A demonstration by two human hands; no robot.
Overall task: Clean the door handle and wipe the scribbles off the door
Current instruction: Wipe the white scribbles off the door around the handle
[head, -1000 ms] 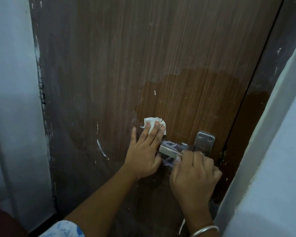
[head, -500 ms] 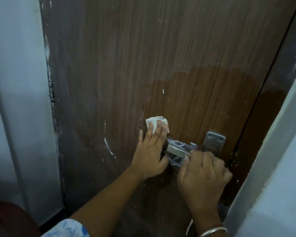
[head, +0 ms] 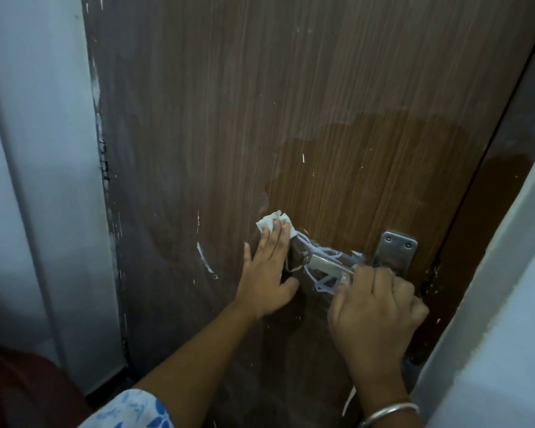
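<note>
A brown wood-grain door (head: pixel 322 88) fills the view. Its metal door handle (head: pixel 328 262) sticks out leftward from a steel plate (head: pixel 396 251). White scribbles (head: pixel 322 281) cross the door around and under the lever. My left hand (head: pixel 266 273) presses a crumpled white tissue (head: pixel 267 222) flat against the door with straight fingers, just left of the handle's tip. My right hand (head: pixel 374 310) grips the handle from below, fingers curled round the lever and hiding much of it.
A darker damp patch (head: pixel 368 168) spreads above the handle. A curved white mark (head: pixel 204 257) and small white flecks sit left of my left hand. A pale wall (head: pixel 28 180) borders the door's left edge, and a light door frame (head: pixel 507 273) its right.
The view has shifted slightly. My left hand with the tissue has slid a little to the left, away from the handle's tip. My right hand keeps its grip on the handle.
</note>
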